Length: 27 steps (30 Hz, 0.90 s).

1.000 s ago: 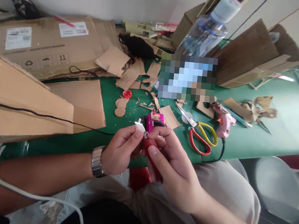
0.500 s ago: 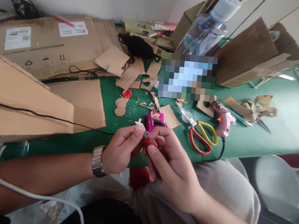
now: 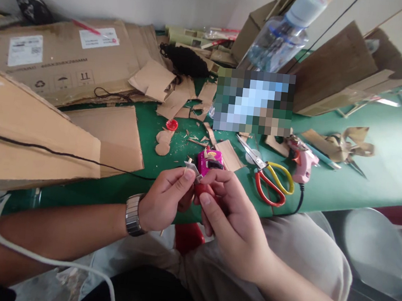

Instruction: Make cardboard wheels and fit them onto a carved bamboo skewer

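Note:
My right hand (image 3: 233,221) is closed round the red handle of a knife (image 3: 202,189), whose flat silver blade points up and left. My left hand (image 3: 164,194), wearing a metal watch, is closed in a pinch beside the blade. The pale tip of a thin wooden stick (image 3: 190,160) pokes up between its thumb and fingers, touching or very near the blade. Most of the stick is hidden by the fingers. Just beyond the hands a magenta tape measure (image 3: 210,160) lies on the green table.
Scissors with red and yellow handles (image 3: 265,171) and a pink glue gun (image 3: 303,166) lie to the right. Cardboard discs (image 3: 163,142), a red cap (image 3: 171,125) and cardboard scraps lie ahead. A large cardboard piece (image 3: 37,138) stands left; a water bottle (image 3: 280,39) stands behind.
The blade has tilted slightly and looks greyer than before. Both hands keep their grips, and the whole view has shifted a little.

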{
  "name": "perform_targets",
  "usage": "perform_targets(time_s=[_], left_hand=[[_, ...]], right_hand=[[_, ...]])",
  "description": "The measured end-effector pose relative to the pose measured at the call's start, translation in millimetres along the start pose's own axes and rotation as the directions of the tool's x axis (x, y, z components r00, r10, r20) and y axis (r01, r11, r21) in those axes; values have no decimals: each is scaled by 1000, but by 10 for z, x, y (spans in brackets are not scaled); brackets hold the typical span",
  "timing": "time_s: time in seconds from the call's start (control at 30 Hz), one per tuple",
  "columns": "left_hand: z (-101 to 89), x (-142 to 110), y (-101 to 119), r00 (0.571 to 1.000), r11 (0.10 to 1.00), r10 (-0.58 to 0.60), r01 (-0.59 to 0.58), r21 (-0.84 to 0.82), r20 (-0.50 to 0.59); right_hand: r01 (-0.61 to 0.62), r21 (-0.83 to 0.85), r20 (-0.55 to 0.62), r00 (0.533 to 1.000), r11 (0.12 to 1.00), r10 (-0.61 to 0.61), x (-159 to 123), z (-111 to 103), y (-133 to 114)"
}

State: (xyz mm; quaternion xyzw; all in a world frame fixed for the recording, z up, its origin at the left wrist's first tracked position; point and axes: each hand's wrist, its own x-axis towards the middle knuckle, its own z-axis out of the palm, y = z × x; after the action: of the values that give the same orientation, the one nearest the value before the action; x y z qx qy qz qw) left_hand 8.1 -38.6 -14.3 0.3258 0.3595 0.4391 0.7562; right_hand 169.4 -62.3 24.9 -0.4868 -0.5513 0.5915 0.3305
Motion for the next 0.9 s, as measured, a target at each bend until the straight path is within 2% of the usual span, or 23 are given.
perform_targets(time_s=[0.13, 0.27, 0.43, 0.57, 0.7, 0.9], left_hand=[[-4, -23, -41, 1000, 1000, -12, 12, 23, -16], [-28, -45, -117, 998, 998, -56, 56, 13, 17], [-50, -23, -86, 998, 998, -18, 22, -58, 58], [-52, -4, -47, 1000, 990, -26, 27, -141, 6], [-49, -3, -72, 996, 993, -20, 10, -118, -82], [-51, -21, -107, 993, 994, -46, 35, -104, -105]], right_hand=[[5, -30, -18, 1000, 1000, -6, 2, 10, 11], [3, 75, -15, 1000, 997, -2, 22, 31, -13], [-3, 157, -8, 1000, 988, 5, 43, 33, -38], [-12, 171, 14, 1000, 985, 9, 42, 28, -28], [-5, 148, 29, 1000, 989, 1, 39, 27, -20], [22, 70, 35, 999, 997, -24, 46, 5, 2]])
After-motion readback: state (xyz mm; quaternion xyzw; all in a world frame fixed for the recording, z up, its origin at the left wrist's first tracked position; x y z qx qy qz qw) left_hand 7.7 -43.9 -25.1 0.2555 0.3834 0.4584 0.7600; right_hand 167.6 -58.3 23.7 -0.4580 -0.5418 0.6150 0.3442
